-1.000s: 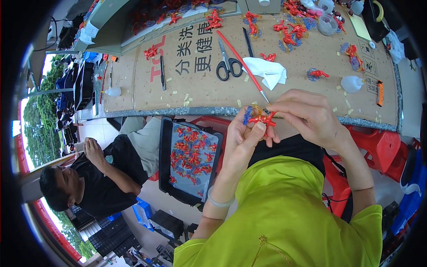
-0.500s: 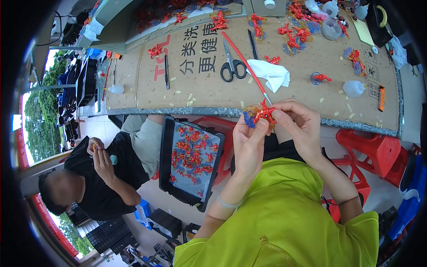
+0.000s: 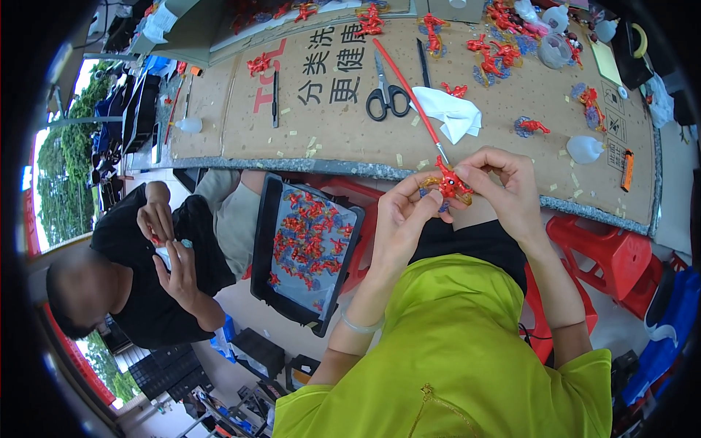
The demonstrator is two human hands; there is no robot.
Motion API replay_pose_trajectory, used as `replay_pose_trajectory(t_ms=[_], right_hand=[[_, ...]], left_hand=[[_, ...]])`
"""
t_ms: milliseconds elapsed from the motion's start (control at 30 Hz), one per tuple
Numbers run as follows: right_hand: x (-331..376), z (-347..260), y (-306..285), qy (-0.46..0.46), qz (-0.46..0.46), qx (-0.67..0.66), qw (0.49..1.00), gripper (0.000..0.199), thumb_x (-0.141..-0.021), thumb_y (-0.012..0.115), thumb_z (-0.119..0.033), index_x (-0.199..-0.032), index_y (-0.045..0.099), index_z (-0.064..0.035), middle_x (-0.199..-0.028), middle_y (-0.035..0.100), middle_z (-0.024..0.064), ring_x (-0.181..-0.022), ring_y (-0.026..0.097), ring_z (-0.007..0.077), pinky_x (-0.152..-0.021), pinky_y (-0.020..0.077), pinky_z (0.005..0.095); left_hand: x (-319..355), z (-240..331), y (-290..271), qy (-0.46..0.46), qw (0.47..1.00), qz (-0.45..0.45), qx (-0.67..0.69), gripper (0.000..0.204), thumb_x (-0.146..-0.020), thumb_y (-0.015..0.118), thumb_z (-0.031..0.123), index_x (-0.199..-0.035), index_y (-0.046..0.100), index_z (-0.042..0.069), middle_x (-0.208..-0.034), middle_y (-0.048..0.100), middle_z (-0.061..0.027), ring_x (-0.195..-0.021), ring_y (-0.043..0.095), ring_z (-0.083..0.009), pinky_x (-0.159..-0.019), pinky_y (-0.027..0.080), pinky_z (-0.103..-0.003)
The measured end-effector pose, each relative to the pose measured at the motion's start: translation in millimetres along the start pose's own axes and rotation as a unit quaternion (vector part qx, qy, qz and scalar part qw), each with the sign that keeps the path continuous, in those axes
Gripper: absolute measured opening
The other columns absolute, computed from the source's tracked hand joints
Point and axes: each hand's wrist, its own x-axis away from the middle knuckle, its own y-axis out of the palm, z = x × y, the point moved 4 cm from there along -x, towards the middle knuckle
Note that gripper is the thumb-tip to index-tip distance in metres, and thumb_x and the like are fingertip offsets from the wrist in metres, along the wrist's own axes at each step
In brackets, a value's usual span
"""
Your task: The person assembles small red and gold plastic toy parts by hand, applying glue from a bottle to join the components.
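Currently in hand: a glossy red figurine [image 3: 450,185] with amber and blue translucent parts, above the person's lap and just before the near edge of the table [image 3: 292,166].
Left grip: the left hand [image 3: 400,217] is narrow, thumb and fingers closed on the figurine's left and lower side.
Right grip: the right hand [image 3: 507,186] is pinched, thumb and forefinger at the figurine's upper right; the exact contact is too small to tell.
Figurine against grip: between the two sets of fingertips, its red body showing above the left thumb.
Paintbrush: a red-handled brush [image 3: 404,79] lies slanting on the table, tip toward the figurine; whether they touch, I cannot tell.
Beside the brush: scissors [image 3: 385,88] to its left, a crumpled white cloth [image 3: 456,117] to its right.
Table's right side: a white squeeze bottle [image 3: 585,150] near an orange lighter-like object [image 3: 627,171].
Tray at left: a black tray [image 3: 261,255], below table level, holds many red-and-blue pieces [image 3: 310,237].
Co-worker: a seated person in black [image 3: 150,303], hands raised close together.
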Motion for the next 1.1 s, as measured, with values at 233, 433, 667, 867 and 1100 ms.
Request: replay_pose_trajectory(t_ms=[233,433,667,867,1100], right_hand=[[-7.4,1.4,10.9,0.006,-0.026,0.016,1.000,0.012,-0.084,0.063,-0.009,-0.084,0.065,0.0028,-0.075,0.061,0.0013,-0.069,0.051,0.0054,-0.064,0.0405,0.0204],[3.8,-5.7,-14.4,-0.001,-0.005,0.092,0.996,0.011,-0.086,0.059,-0.008,-0.083,0.061,0.0025,-0.077,0.057,0.0006,-0.073,0.051,0.0059,-0.068,0.0404,0.0194],[-0.7,-5.5,-3.0,-0.009,-0.033,0.072,0.997,0.010,-0.086,0.060,-0.007,-0.080,0.060,0.0011,-0.075,0.055,0.0000,-0.069,0.047,0.0044,-0.062,0.0354,0.0184],[1.1,-8.6,-6.0,-0.012,-0.021,0.065,0.998,0.011,-0.086,0.060,-0.006,-0.079,0.060,0.0020,-0.074,0.055,0.0001,-0.069,0.048,0.0049,-0.062,0.0356,0.0183],[4.0,-9.9,-7.9,-0.003,-0.021,0.059,0.998,0.011,-0.085,0.061,-0.007,-0.079,0.060,0.0021,-0.074,0.055,0.0001,-0.069,0.048,0.0048,-0.061,0.0361,0.0178]], left_hand=[[7.8,8.6,-13.8,0.007,1.000,-0.017,0.016,0.029,-0.090,0.051,0.007,-0.117,0.051,-0.004,-0.100,0.063,-0.0135,-0.083,0.065,-0.0177,-0.066,0.051,-0.026],[-1.4,-14.4,-0.3,0.005,0.991,-0.093,0.091,0.030,-0.089,0.053,0.006,-0.117,0.048,-0.005,-0.097,0.062,-0.0097,-0.082,0.065,-0.0169,-0.065,0.052,-0.025],[7.7,-9.8,-2.5,0.021,0.997,-0.055,0.058,0.027,-0.089,0.052,0.004,-0.113,0.048,-0.005,-0.092,0.061,-0.0119,-0.077,0.066,-0.0176,-0.064,0.052,-0.024],[2.6,-9.7,1.9,0.021,0.996,-0.071,0.058,0.027,-0.089,0.053,0.005,-0.113,0.048,-0.005,-0.091,0.061,-0.0107,-0.077,0.065,-0.0164,-0.065,0.052,-0.024],[1.3,-16.2,4.2,0.011,0.995,-0.075,0.067,0.025,-0.089,0.052,0.005,-0.113,0.048,-0.005,-0.093,0.061,-0.0096,-0.077,0.064,-0.0155,-0.065,0.052,-0.024]])
